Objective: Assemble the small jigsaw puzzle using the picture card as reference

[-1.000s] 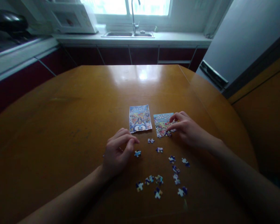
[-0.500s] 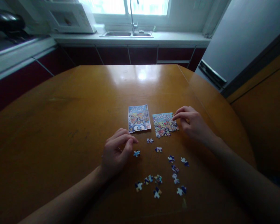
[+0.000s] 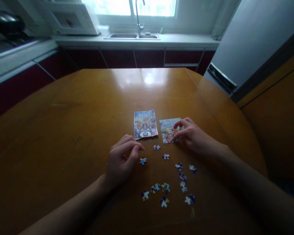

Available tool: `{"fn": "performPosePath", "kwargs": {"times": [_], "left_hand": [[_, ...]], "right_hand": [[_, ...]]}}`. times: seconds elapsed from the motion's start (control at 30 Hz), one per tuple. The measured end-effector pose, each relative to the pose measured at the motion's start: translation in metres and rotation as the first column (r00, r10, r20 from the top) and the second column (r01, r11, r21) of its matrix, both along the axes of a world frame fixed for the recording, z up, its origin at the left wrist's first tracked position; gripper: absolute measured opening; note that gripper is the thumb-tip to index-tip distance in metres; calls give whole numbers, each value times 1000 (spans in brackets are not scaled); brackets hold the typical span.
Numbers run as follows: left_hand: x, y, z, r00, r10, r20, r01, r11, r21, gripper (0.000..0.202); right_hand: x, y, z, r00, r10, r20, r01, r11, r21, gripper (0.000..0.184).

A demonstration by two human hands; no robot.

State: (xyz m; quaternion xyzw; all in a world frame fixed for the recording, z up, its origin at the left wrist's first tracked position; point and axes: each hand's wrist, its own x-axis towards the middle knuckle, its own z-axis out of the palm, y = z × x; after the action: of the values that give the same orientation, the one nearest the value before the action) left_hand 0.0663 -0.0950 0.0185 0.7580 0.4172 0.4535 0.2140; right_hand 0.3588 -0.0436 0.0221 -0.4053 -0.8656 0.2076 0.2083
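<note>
Puzzle: your partly joined, many-coloured cardboard jigsaw (image 3: 166, 129) lies flat on the brown, glossy wooden table (image 3: 107, 98); its right side is partly hidden by your hand.
Right hand: your bare right hand (image 3: 192, 135) is over the jigsaw's right side, thumb and forefinger apart, their tips at its printed face; you cannot tell from here whether they press on a piece.
Left hand: your bare left hand (image 3: 123, 160) rests left of the jigsaw and nearer to you, fingers curled together with the thumb close to the forefinger; whether they pinch anything cannot be told.
Picture sheet: the rectangular, blue-topped printed paper sheet (image 3: 145, 125) lies just left of the jigsaw, apart from it.
Blue piece: a small, light-blue knobbed cardboard piece (image 3: 143, 161) sits on your side of the jigsaw, just beside your left thumb.
Pale pair: a whitish knobbed piece (image 3: 157, 147) lies near the jigsaw's lower left corner, and a white-and-purple piece (image 3: 166, 157) just below its near edge.
Loose group: dark-blue, white and yellow cardboard pieces (image 3: 164, 201) lie scattered farther toward you from the jigsaw.
</note>
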Motion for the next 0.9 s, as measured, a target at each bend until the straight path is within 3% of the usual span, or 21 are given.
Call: {"fn": "performPosePath", "kwargs": {"times": [0.17, 0.53, 0.67, 0.9], "left_hand": [[2, 0, 2, 1000, 10, 2, -10, 1000, 18, 25], [2, 1, 0, 999, 31, 19, -30, 999, -16, 25], [3, 1, 0, 1000, 19, 13, -20, 1000, 8, 24], [1, 1, -2, 1000, -1, 2, 1, 1000, 21, 23]], "right_hand": [[0, 1, 1, 998, -31, -51, 32, 999, 21, 47], [9, 9, 11, 926, -276, -259, 313, 943, 113, 26], [9, 8, 14, 920, -281, -274, 319, 942, 104, 22], [8, 5, 16, 950, -197, -244, 222, 972, 80, 15]]}}
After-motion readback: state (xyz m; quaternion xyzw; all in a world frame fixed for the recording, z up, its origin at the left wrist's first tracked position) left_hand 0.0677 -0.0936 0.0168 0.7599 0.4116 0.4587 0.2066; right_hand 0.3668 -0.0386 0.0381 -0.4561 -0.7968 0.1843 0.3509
